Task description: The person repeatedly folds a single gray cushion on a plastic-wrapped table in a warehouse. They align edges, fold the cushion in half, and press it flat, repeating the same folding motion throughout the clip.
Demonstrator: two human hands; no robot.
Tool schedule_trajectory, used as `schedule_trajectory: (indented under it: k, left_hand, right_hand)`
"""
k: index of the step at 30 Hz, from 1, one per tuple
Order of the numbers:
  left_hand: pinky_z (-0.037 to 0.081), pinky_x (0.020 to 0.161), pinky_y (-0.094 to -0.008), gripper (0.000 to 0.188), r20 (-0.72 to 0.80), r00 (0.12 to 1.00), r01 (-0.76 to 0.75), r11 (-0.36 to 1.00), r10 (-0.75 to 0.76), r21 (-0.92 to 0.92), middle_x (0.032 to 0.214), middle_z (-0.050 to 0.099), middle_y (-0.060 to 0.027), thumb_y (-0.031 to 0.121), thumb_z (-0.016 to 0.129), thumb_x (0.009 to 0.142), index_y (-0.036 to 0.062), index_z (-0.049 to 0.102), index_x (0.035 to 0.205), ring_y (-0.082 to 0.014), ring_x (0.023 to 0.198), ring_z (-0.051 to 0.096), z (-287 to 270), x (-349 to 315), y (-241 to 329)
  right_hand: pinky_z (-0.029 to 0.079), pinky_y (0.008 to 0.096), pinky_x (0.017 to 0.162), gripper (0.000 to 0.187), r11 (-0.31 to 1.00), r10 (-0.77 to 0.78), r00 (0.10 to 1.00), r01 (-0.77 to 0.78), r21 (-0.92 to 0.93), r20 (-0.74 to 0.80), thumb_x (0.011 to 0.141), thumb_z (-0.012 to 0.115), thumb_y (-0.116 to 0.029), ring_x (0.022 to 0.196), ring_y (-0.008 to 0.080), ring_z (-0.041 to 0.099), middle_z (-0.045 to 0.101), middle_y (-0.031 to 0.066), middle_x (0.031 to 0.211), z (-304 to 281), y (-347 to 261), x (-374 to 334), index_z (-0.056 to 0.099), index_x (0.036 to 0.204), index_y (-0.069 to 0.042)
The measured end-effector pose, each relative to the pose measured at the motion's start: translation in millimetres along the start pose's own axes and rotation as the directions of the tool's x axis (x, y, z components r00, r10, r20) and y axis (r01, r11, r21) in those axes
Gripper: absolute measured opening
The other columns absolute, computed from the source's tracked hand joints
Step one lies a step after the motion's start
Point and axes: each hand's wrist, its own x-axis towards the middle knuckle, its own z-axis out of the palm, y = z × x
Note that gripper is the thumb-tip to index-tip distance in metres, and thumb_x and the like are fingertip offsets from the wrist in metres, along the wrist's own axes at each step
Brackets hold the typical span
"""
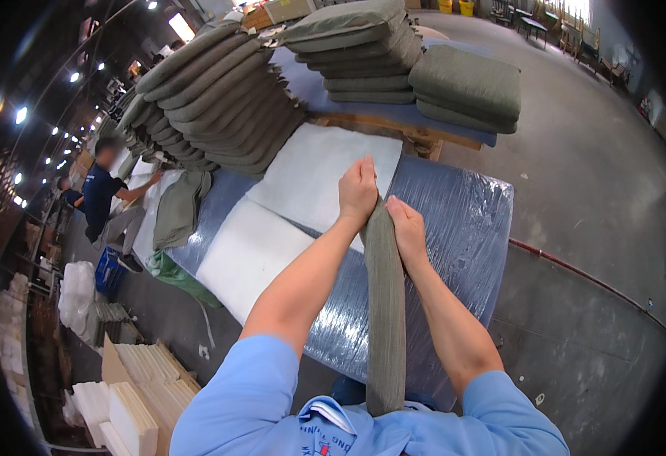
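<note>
A grey-green fabric cushion (385, 319) stands on edge in front of me, its near end against my chest and its narrow end pointing away. My left hand (359, 188) is closed at the far left of that end, fingers curled and gripping the cover. Across from it, my right hand (408, 232) pinches the cushion's far right edge with the thumb on top. Beneath my hands lie white padding sheets, one (333, 171) farther off and another (253, 254) nearer on the left. They rest on a plastic-wrapped blue table (454, 220).
Tall stacks of grey-green cushions (219, 99) rise behind the sheets, with more stacks (359, 53) and a short pile (466, 87) at the back right. A loose green cover (182, 209) lies left. A co-worker (105, 190) sits farther left. White foam blocks (131, 410) stand lower left.
</note>
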Motion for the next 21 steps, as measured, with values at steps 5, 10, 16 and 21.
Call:
schedule_trajectory:
  k: [5, 10, 16, 21]
  left_hand:
    - [0.045, 0.080, -0.0333, 0.065, 0.434, 0.889, 0.276, 0.928, -0.148, -0.250, 0.086, 0.065, -0.0053, 0.056, 0.036, 0.109, 0.0018, 0.070, 0.099, -0.0172, 0.084, 0.058, -16.6, -11.3, 14.3]
    - [0.044, 0.096, -0.0329, 0.077, 0.557, 0.783, 0.456, 0.865, -0.278, -0.209, 0.102, 0.067, -0.0107, 0.066, 0.030, 0.108, -0.0009, 0.069, 0.107, -0.0182, 0.100, 0.060, -19.3, -37.3, 48.2]
    - [0.046, 0.094, -0.0328, 0.079, 0.522, 0.796, 0.462, 0.865, -0.307, -0.196, 0.103, 0.067, -0.0106, 0.068, 0.032, 0.106, -0.0017, 0.068, 0.110, -0.0209, 0.100, 0.060, -23.8, -53.6, 30.9]
    - [0.048, 0.089, -0.0331, 0.066, 0.422, 0.878, 0.345, 0.911, -0.227, -0.228, 0.097, 0.069, -0.0098, 0.059, 0.042, 0.107, -0.0025, 0.066, 0.108, -0.0202, 0.094, 0.062, -19.0, -69.0, 29.2]
  right_hand:
    - [0.046, 0.0269, 0.071, 0.033, 0.985, -0.135, 0.973, 0.112, -0.133, -0.185, 0.107, 0.057, -0.027, 0.075, 0.0076, 0.055, 0.063, -0.0019, 0.078, -24.9, -10.1, 17.0, 0.069, 0.090, -0.001]
    - [0.044, 0.0298, 0.066, 0.037, 0.968, -0.194, 0.945, 0.141, -0.206, -0.262, 0.106, 0.058, -0.029, 0.072, 0.0082, 0.052, 0.062, 0.0017, 0.074, -29.9, -14.1, 33.0, 0.065, 0.084, -0.001]
    - [0.037, 0.0359, 0.056, 0.052, 0.853, -0.274, 0.939, 0.139, -0.503, -0.207, 0.097, 0.069, -0.040, 0.058, 0.0137, 0.042, 0.051, 0.0075, 0.059, -10.9, -40.3, 52.2, 0.056, 0.067, 0.000]
    - [0.038, 0.0388, 0.053, 0.055, 0.807, -0.181, 0.981, 0.108, -0.581, -0.068, 0.090, 0.075, -0.039, 0.051, 0.0176, 0.038, 0.044, 0.0113, 0.052, 4.9, -44.5, 65.8, 0.053, 0.059, 0.001]
